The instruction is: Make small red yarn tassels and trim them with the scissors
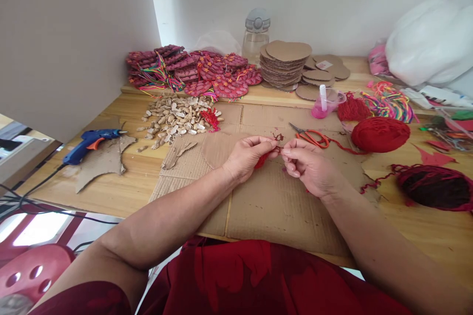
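Over the brown cardboard sheet (273, 206), my left hand (248, 157) pinches a small bundle of red yarn (261, 160) between thumb and fingers. Fingertip to fingertip with it, my right hand (308, 163) is closed on a thin dark red strand at the bundle's top. A short curled dark red end (278, 137) sticks up between the hands. Just behind my right hand lie scissors (314, 138) with orange handles. A red yarn ball (380, 134) and a dark red yarn ball (436, 187) sit to the right, each trailing a strand.
A blue glue gun (90, 145) rests at the left, its cable hanging over the edge. Peanut shells (177, 118) lie in a heap near red decorated pieces (221, 76). Stacked cardboard cutouts (284, 66), a bottle (255, 37) and a cup of pink liquid (321, 108) stand behind.
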A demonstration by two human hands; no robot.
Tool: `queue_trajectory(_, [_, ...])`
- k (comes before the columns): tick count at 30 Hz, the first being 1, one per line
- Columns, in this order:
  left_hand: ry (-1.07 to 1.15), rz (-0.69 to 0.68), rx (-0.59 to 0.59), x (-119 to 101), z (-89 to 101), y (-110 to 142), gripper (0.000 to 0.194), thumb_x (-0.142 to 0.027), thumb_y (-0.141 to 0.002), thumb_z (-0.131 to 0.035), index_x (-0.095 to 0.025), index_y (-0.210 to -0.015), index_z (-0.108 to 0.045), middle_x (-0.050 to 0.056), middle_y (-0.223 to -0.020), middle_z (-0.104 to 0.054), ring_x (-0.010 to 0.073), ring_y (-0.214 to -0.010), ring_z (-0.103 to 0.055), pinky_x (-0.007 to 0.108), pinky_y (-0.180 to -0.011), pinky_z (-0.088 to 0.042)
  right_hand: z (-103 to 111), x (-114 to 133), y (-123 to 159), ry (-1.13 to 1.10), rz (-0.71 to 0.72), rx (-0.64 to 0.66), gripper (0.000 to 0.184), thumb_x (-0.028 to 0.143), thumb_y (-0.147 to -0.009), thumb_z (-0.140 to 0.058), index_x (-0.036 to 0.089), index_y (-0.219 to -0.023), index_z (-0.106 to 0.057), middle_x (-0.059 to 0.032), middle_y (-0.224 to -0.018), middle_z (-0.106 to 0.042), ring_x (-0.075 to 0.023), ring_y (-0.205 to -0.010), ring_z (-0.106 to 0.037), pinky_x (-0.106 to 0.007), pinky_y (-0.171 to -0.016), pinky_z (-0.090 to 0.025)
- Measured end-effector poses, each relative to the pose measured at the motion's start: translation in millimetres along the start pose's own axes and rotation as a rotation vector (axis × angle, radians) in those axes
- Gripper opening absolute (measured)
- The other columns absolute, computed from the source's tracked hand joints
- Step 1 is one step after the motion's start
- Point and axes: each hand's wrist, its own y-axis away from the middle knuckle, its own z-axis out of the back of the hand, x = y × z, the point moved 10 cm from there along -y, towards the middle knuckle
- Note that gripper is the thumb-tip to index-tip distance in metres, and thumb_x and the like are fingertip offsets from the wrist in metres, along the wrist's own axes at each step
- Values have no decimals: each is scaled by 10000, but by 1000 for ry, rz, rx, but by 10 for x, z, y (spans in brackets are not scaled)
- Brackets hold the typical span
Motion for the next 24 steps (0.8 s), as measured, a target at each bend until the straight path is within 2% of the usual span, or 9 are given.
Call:
queue_trajectory(10, [-9, -17, 11, 9, -3, 0, 227, -255, -655, -818, -97, -727, -672, 31, -695, -679, 100, -657, -636, 246, -697, -482, 37, 97, 0, 73, 149, -47, 172, 309, -736, -716, 196, -730, -585, 55, -577, -478, -60, -451, -377, -211, -413, -245])
queue_trajectory(12, [6, -22, 6, 8, -2, 0, 242, -264, -634, -830, -100, -720, -674, 22, -695, -676, 94, -647, -628, 246, -698, -485, 21, 112, 12, 110, 176, -46, 177, 313, -749, -722, 196, -756, -590, 51, -591, -519, -59, -450, -384, -215, -419, -265])
queue_trajectory(15, [26, -28, -7, 8, 7, -2, 267, -270, -598, -849, -101, -706, -672, 14, -712, -675, 86, -647, -616, 247, -708, -488, -11, 127, 20, 200, 238, -30, 186, 315, -768, -735, 200, -827, -601, 14, -707, -640, -72, -512, -471, -224, -468, -350])
queue_trajectory(19, [16, -36, -27, 5, 27, 0, 287, -294, -598, -853, -102, -702, -666, 9, -690, -664, 75, -634, -587, 231, -673, -465, 5, 143, 6, 286, 334, -53, 206, 337, -766, -756, 201, -868, -641, -32, -829, -706, -135, -720, -625, -272, -648, -482])
queue_trajectory(21, [15, -29, -20, 10, 22, 3, 292, -297, -595, -856, -104, -707, -668, 10, -697, -662, 80, -645, -590, 238, -681, -474, 31, 133, -8, 288, 334, -77, 184, 350, -774, -745, 203, -843, -657, -19, -763, -687, -140, -699, -623, -281, -646, -484])
queue_trajectory(24, [21, -8, -9, 27, 7, 8, 300, -300, -586, -862, -107, -719, -674, 20, -731, -669, 96, -683, -610, 259, -706, -498, 66, 115, -17, 264, 295, -114, 162, 352, -778, -726, 208, -774, -652, 26, -602, -592, -107, -543, -520, -256, -522, -405])
